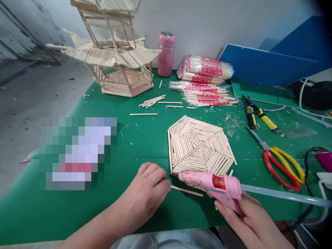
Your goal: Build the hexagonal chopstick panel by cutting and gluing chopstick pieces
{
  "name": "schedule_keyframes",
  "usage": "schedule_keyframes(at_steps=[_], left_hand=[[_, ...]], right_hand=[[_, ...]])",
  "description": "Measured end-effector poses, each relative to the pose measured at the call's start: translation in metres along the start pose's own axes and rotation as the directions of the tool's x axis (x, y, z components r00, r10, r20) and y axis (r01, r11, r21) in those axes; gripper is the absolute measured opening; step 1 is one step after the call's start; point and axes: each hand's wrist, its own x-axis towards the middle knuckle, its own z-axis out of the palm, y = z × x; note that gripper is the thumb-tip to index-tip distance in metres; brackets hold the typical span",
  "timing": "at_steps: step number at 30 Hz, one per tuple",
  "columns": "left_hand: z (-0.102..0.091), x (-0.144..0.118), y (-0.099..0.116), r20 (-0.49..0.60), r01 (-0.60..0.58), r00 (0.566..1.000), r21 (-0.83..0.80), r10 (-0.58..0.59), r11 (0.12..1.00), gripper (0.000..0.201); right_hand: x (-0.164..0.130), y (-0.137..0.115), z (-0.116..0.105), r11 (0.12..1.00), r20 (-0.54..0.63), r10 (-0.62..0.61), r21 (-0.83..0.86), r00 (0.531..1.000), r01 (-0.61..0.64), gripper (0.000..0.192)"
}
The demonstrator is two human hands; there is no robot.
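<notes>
My right hand (246, 216) is wrapped round the grip of a pink hot glue gun (223, 186), and a clear glue stick (282, 196) runs out of its back. The gun's nozzle points left, at the near left corner of a six-sided panel (201, 143) of wooden sticks laid in wedges. Left of that corner, my left hand (151, 188) is closed, fingers curled, at the end of a thin wooden stick (187, 191) that sticks out to the right below the gun. The fingertips themselves are partly hidden.
A stick-built pavilion (114, 57) and a pink flask (166, 55) stand behind. Wrapped chopsticks (204, 79) and loose sticks (153, 100) lie farther back. Pliers (259, 116), red-and-yellow scissors (282, 166) and cables (308, 176) are at right. A blurred object (80, 152) lies left on the green table (145, 138).
</notes>
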Motion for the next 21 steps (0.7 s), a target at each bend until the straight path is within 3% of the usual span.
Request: schedule_keyframes(at_steps=[21], left_hand=[[0.0005,-0.0001,0.0000,-0.001,0.007,1.000,-0.017,-0.007,1.000,0.019]], right_hand=[[0.0029,-0.0002,0.0017,1.000,-0.021,-0.009,-0.025,1.000,0.009,0.042]])
